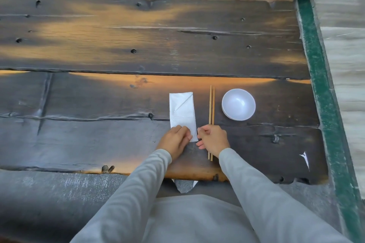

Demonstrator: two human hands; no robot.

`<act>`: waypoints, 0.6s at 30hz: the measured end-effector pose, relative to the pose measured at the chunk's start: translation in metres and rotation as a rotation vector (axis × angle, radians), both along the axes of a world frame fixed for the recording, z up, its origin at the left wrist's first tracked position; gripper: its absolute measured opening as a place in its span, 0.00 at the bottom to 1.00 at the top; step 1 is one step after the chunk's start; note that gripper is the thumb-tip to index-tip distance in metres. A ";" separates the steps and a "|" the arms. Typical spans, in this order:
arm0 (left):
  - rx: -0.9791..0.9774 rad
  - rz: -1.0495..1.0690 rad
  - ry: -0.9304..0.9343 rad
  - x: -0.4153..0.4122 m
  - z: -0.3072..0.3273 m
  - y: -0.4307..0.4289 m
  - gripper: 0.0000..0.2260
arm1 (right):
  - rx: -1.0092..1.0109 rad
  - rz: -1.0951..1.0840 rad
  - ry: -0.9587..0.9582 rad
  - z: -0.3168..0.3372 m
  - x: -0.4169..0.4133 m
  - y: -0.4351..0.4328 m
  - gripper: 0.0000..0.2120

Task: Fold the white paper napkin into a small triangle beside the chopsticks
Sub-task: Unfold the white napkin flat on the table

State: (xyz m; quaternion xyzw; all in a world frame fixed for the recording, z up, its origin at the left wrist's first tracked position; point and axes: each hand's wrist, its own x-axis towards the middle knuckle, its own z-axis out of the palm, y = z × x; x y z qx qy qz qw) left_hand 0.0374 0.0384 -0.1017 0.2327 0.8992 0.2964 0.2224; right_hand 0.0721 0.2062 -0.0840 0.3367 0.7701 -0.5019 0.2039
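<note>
Left hand (174, 140) and right hand (213, 140) nearly touch, fingers (187, 134) curled inward.

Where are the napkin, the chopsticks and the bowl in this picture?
napkin (182, 112): head view, middle of the white folded strip.
chopsticks (210, 104): head view, left stick's shaft, beyond the right hand.
bowl (229, 102): head view, inner wall on its left side.

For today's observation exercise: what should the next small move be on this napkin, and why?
Probably fold the near end of the napkin diagonally across. It lies as a long strip, not a triangle, left of the chopsticks, and the left hand and right hand are both at that end.
</note>
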 end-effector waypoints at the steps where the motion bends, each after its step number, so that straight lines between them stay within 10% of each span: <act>1: 0.019 0.015 -0.016 0.000 0.000 -0.001 0.09 | -0.015 -0.015 -0.003 0.001 0.000 -0.001 0.09; 18: 0.921 1.500 -0.734 0.002 0.009 -0.033 0.05 | 0.209 0.101 -0.022 -0.003 -0.006 -0.017 0.08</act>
